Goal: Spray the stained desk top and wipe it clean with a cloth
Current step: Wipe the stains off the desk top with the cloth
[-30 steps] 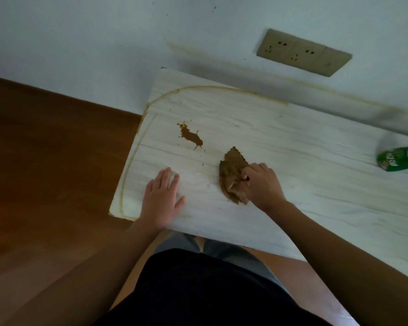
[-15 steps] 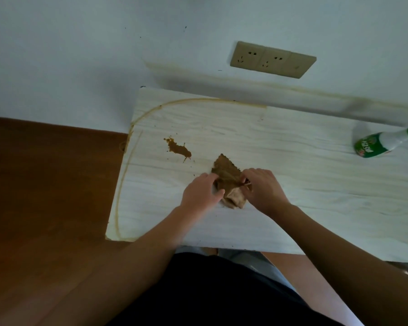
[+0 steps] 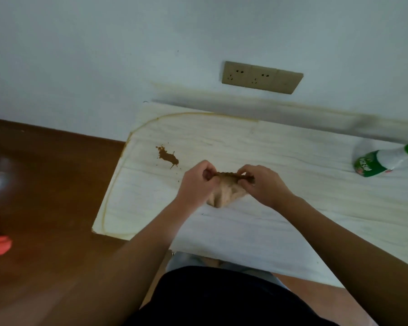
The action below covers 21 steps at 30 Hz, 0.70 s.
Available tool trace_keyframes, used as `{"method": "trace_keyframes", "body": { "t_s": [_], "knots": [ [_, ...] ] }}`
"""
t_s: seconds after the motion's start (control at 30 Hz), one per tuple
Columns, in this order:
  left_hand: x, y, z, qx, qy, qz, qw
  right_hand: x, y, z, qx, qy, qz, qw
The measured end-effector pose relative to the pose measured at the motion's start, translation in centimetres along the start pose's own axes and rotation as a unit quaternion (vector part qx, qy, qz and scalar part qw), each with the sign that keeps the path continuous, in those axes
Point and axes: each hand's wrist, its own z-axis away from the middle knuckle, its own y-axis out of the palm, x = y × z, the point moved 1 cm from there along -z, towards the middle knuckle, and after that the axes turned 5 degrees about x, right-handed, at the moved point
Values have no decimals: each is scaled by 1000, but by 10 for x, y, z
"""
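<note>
The left hand (image 3: 199,183) and the right hand (image 3: 263,184) meet over the middle of the desk top (image 3: 280,208), each pinching one end of the cloth (image 3: 225,190) between thumb and fingers; the stretched upper edge runs left to right between them, parallel to the desk's front edge, and the rest hangs down to a rough point aimed at the front edge, its tip seeming to rest on the surface. The desk top is pale with a wood grain and a yellowish line curving around its left end; the spray bottle (image 3: 382,163) lies on its side near the right edge, green cap pointing right; the cloth is tan and stained brown along its upper edge; the brown stain (image 3: 167,157) sits just left of the hands, toward the back left corner.
</note>
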Motion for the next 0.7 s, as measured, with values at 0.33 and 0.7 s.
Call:
{"method": "trace_keyframes", "body": {
  "t_s": [0.33,0.7],
  "knots": [
    [-122,-39,-14,-78,72,39,994,-4,-130,11,-90,-63,-56,992],
    [-195,-54,-6,-50,84,145,985,9,-219,41,-123,-97,-120,980]
  ]
}}
